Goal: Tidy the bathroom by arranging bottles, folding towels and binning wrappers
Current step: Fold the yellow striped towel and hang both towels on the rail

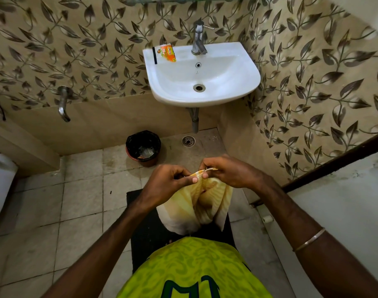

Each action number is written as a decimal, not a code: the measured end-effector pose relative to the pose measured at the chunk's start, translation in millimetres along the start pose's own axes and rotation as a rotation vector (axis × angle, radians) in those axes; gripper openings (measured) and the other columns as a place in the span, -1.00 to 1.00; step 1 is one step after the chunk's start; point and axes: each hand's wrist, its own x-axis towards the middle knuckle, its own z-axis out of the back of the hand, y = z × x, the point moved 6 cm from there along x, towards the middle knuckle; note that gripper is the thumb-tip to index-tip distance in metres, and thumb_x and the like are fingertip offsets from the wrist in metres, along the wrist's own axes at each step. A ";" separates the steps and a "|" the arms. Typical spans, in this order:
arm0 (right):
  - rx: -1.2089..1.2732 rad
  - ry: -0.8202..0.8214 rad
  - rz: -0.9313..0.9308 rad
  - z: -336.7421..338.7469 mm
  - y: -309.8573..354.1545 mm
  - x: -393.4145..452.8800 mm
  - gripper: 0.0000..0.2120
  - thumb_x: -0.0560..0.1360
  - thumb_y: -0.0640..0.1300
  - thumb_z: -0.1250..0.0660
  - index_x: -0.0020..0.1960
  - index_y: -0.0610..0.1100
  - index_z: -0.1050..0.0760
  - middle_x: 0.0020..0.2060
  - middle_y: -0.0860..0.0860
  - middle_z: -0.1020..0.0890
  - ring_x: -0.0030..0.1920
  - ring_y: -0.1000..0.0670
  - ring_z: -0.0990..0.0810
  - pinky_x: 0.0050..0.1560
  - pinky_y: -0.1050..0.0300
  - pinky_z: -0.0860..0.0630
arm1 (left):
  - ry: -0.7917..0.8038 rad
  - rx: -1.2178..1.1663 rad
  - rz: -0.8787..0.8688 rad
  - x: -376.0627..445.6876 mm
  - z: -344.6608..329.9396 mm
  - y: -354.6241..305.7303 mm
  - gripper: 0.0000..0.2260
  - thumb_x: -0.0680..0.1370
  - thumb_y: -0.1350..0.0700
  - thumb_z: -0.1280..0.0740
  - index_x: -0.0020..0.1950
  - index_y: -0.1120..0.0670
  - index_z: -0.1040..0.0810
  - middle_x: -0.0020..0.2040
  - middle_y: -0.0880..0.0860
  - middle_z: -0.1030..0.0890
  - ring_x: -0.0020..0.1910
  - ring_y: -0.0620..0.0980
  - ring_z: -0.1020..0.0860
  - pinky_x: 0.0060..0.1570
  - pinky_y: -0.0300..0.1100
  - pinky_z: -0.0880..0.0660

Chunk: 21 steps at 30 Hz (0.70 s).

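A yellow and white towel (202,203) hangs in front of me, bunched in folds. My left hand (168,181) pinches its top edge on the left, and my right hand (226,172) pinches the same edge just to the right; the two hands nearly touch. An orange wrapper (168,53) lies on the back left rim of the white sink (244,67). A black-lined bin (143,147) with some wrappers inside stands on the floor below and left of the sink.
A chrome tap (198,38) rises at the back of the sink. A wall spout (63,104) sticks out on the left above a tiled ledge. A floor drain (188,140) lies beside the bin. A toilet's edge (0,183) shows far left; a black mat (140,211) lies under me.
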 end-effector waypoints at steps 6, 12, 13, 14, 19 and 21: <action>0.025 -0.050 -0.061 21.1 -11.7 -3.2 -0.94 0.61 -0.09 -0.35 0.03 0.04 -0.58 -0.07 0.07 -0.67 -0.05 0.11 -0.63 -0.06 0.06 -0.56 | 0.000 -0.008 0.032 -4.6 4.2 6.8 -0.88 0.49 -0.05 -0.48 -0.08 -0.02 -0.72 -0.20 -0.02 -0.71 -0.22 0.03 -0.65 -0.19 0.18 -0.57; 0.027 -0.081 -0.113 28.8 -26.2 -5.6 -0.90 0.61 -0.08 -0.35 -0.02 0.12 -0.55 -0.05 0.08 -0.67 -0.02 0.07 -0.63 0.07 -0.17 -0.59 | -0.028 -0.038 0.026 -5.0 6.1 4.8 -0.89 0.49 -0.03 -0.49 -0.13 -0.02 -0.71 -0.23 -0.02 -0.69 -0.26 0.02 -0.63 -0.23 0.15 -0.56; 0.025 -0.067 -0.113 26.7 -25.9 -5.9 -0.91 0.61 -0.09 -0.34 0.04 0.10 -0.56 -0.01 0.08 -0.67 0.01 0.08 -0.62 0.09 -0.17 -0.58 | -0.032 -0.042 0.016 -4.3 5.7 3.3 -0.89 0.49 -0.03 -0.49 -0.13 0.00 -0.71 -0.23 -0.02 -0.69 -0.26 0.03 -0.63 -0.23 0.15 -0.56; 0.030 -0.049 -0.105 24.2 -24.5 -6.3 -0.88 0.61 -0.10 -0.34 0.11 0.09 -0.56 0.05 0.07 -0.66 0.06 0.09 -0.62 0.12 -0.14 -0.58 | -0.031 -0.046 0.004 -3.6 5.2 1.2 -0.88 0.48 -0.02 -0.49 -0.12 0.02 -0.71 -0.23 -0.03 -0.69 -0.26 0.03 -0.63 -0.23 0.15 -0.56; 0.104 0.082 0.029 -5.2 3.6 -5.1 -0.57 0.62 -0.10 -0.32 0.45 0.18 -0.39 0.36 0.10 -0.54 0.29 0.10 -0.54 0.23 0.08 -0.54 | -0.003 -0.022 -0.035 1.0 1.7 -4.5 -0.88 0.48 0.00 -0.50 -0.11 0.03 -0.72 -0.24 -0.04 -0.69 -0.28 -0.02 -0.62 -0.26 0.08 -0.56; 0.068 0.104 0.035 -14.8 9.1 0.5 -0.72 0.62 -0.05 -0.31 0.32 0.13 -0.49 0.18 0.09 -0.62 0.16 0.10 -0.58 0.16 -0.03 -0.57 | 0.002 -0.026 -0.040 1.4 0.0 -6.1 -0.81 0.46 -0.09 -0.49 -0.10 0.02 -0.72 -0.24 -0.02 -0.69 -0.28 -0.01 -0.62 -0.29 0.08 -0.55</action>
